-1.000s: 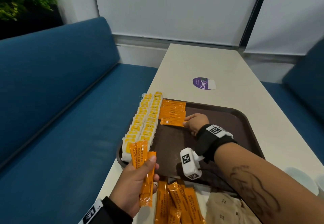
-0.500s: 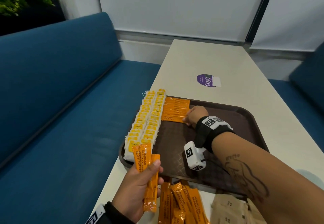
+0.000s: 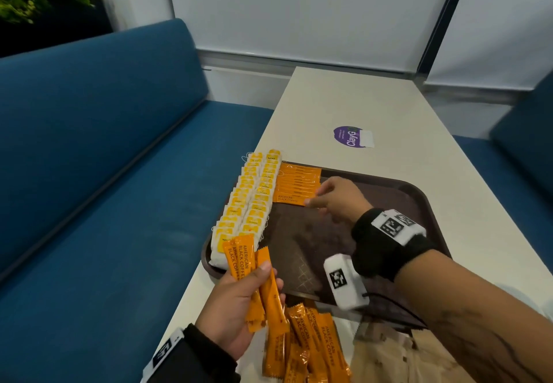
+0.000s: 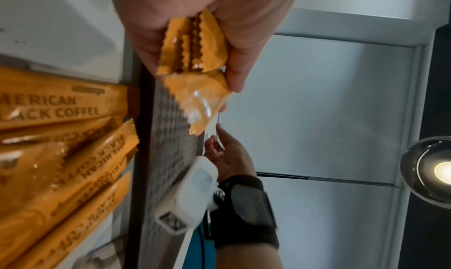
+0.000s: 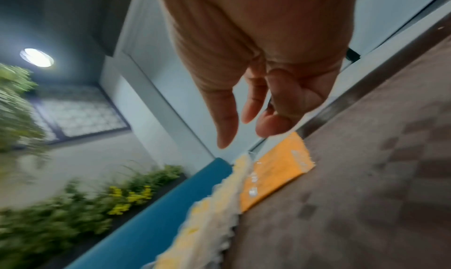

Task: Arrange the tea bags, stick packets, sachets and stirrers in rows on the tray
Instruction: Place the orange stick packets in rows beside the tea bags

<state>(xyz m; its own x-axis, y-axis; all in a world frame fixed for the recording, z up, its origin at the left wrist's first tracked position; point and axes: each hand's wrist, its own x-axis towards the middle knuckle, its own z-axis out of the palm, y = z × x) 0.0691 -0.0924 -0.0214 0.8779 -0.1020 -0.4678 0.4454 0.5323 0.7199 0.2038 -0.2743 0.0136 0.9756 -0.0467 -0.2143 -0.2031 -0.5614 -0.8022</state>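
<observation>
A dark brown plastic tray [image 3: 413,195] with a diamond-textured floor sits mid-frame on the pale bench [image 3: 374,107]. Along its left edge run two rows of white paper tea bags with yellow tags [image 3: 248,200]; beside them, at the upper left of the tray, lies a neat stack of glossy orange stick packets [image 3: 296,183] printed "American Black Coffee".

The right hand [image 3: 338,200] hovers at the stack's right end, grip loose, fingers relaxed and apart; whether the fingertips touch the nearest packet I cannot tell.

The left hand [image 3: 239,304], lower centre, has its grip clamped on a few crinkle-edged orange coffee sticks [image 3: 254,281]. More loose orange sticks [image 3: 311,340] lie on the bench below the tray, beside beige paper sachets [image 3: 398,355].
</observation>
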